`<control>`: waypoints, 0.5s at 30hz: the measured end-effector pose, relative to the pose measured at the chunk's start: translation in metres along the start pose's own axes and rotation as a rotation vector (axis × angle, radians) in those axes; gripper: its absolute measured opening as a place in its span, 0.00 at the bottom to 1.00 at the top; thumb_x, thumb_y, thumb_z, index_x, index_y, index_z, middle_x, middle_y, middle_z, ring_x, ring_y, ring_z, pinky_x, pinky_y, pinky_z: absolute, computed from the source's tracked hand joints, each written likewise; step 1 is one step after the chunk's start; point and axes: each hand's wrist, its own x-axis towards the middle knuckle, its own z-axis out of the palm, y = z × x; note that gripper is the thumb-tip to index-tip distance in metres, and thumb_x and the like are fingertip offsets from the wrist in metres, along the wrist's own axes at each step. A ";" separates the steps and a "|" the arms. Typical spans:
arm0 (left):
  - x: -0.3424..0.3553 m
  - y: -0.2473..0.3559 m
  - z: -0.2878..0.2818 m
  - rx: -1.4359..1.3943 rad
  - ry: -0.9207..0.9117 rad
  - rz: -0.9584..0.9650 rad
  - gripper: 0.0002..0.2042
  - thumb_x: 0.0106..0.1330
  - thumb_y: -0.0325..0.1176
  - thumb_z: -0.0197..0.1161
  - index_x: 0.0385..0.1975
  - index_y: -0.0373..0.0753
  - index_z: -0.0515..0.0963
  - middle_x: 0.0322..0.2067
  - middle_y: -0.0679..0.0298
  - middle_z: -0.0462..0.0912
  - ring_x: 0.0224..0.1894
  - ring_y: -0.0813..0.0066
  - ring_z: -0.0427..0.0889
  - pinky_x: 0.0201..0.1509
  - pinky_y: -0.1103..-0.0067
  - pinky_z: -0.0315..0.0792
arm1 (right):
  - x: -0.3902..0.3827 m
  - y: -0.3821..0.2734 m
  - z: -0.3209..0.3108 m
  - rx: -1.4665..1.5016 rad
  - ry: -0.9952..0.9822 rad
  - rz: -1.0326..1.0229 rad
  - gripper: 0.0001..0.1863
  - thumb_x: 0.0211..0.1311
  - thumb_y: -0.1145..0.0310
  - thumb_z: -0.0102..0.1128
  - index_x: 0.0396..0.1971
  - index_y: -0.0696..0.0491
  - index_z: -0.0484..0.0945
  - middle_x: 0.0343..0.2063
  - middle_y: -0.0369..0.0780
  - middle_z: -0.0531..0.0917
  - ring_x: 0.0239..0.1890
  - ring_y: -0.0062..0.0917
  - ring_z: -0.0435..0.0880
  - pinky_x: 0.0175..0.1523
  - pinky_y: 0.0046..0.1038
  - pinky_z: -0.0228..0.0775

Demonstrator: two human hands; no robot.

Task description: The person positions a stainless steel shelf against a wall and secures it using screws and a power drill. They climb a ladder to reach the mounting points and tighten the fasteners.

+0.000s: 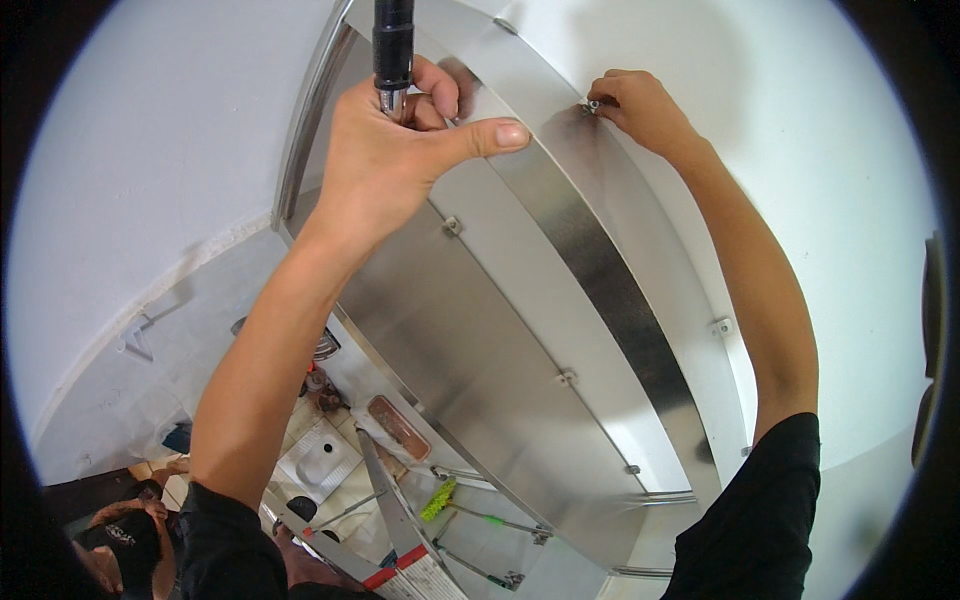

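Note:
At the top left my left hand (385,165) is closed round a black-handled tool (393,45), which stands upright with a shiny metal collar. Most of the tool's lower end is hidden in the fingers, so its exact kind cannot be told. The left thumb lies across the front edge of a stainless steel wall shelf (600,265). My right hand (635,110) pinches a small metal fitting (592,106) at the shelf's wall side. More small clips, such as one bracket (721,327), sit along that side.
A lower steel shelf (470,330) runs beneath, with a curved metal rail (305,120) at its left end. Far below are a squat toilet (325,458), a yellow-green mop head (438,500) and a ladder (400,560) with red parts. Another person (125,545) is at the lower left.

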 end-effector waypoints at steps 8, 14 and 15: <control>-0.001 0.001 0.002 0.034 0.013 -0.017 0.23 0.50 0.39 0.90 0.27 0.45 0.74 0.19 0.80 0.68 0.24 0.91 0.65 0.30 0.88 0.61 | 0.010 0.000 0.012 -0.191 -0.021 -0.010 0.08 0.57 0.82 0.64 0.36 0.59 0.86 0.41 0.48 0.87 0.47 0.48 0.85 0.52 0.45 0.78; -0.001 0.003 0.001 0.042 0.016 -0.036 0.23 0.50 0.39 0.90 0.27 0.45 0.74 0.19 0.80 0.68 0.24 0.91 0.66 0.30 0.88 0.61 | 0.007 -0.003 0.006 -0.176 -0.090 0.005 0.09 0.57 0.82 0.64 0.37 0.58 0.87 0.41 0.46 0.86 0.48 0.46 0.85 0.53 0.43 0.78; -0.002 0.004 0.003 0.047 0.013 -0.053 0.23 0.50 0.39 0.90 0.27 0.45 0.74 0.19 0.80 0.68 0.24 0.91 0.66 0.30 0.87 0.61 | 0.004 -0.001 0.005 -0.144 -0.103 0.032 0.09 0.58 0.81 0.63 0.37 0.57 0.87 0.41 0.46 0.86 0.48 0.45 0.85 0.54 0.43 0.79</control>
